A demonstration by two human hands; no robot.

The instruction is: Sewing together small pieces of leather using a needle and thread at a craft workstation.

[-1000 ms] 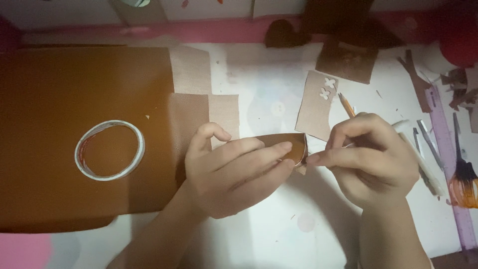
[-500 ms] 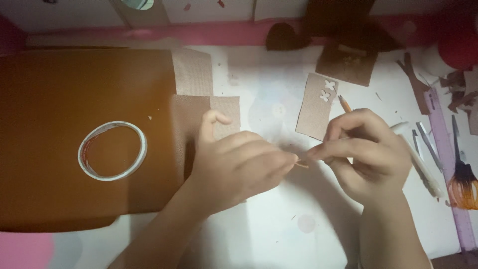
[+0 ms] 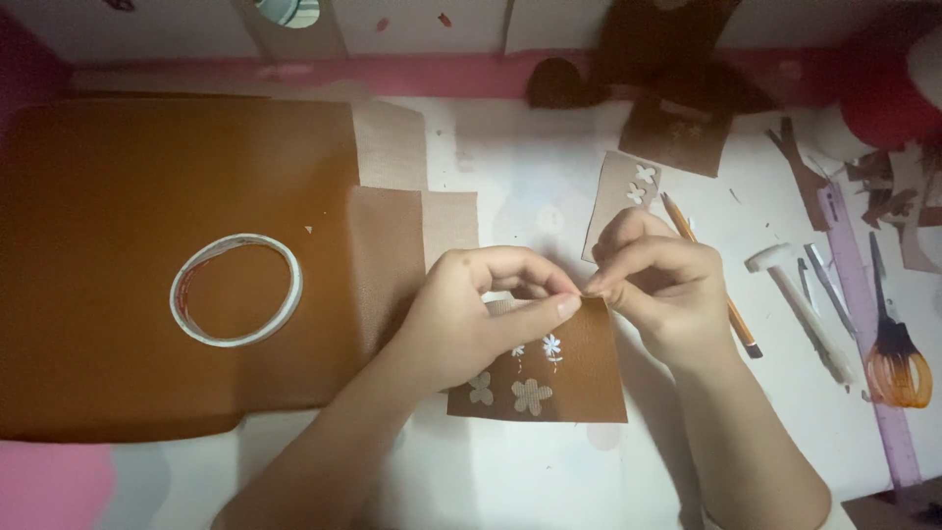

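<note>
My left hand [image 3: 481,319] and my right hand [image 3: 657,290] both pinch the top edge of a small brown leather piece [image 3: 569,378] that lies flat on the white table [image 3: 530,196]. White flower shapes show on its face. Fingertips of both hands meet at its upper right corner. A pencil [image 3: 711,280] runs under my right hand, partly hidden by it.
A big brown leather sheet [image 3: 128,196] covers the left, with a white tape ring [image 3: 235,290] on it. Lighter brown scraps [image 3: 392,147] lie above my hands. A tan piece with white flowers [image 3: 623,191], a white tool [image 3: 800,309], orange-handled scissors [image 3: 893,353] and a purple ruler [image 3: 863,324] sit right.
The small leather piece was hidden or folded under my left hand; it now lies spread flat with its flower face showing. Both hands have shifted up to its top edge.
</note>
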